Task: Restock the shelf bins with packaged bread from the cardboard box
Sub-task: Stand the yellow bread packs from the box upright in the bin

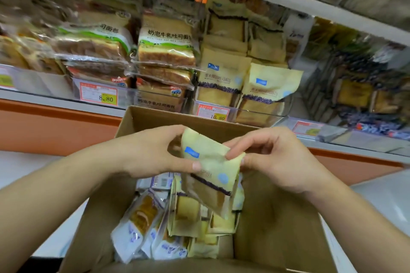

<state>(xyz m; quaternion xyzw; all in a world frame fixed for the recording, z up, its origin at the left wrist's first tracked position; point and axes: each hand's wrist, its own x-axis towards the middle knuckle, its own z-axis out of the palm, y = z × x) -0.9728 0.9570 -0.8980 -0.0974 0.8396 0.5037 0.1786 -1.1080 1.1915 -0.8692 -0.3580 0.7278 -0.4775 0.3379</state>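
Reaching in from both sides, the left hand [153,150] and right hand [273,157] pinch the top edge of a pale yellow bread packet [210,170], thumbs in front, fingers curled behind. It hangs above the open cardboard box [277,217], long axis near vertical, sealed top up, bread end tilted down toward more yellow and white packets [142,228] inside. Beyond, a shelf bin [255,115] holds matching yellow packets upright.

Head view, close, looking down-forward at shelf [66,99].
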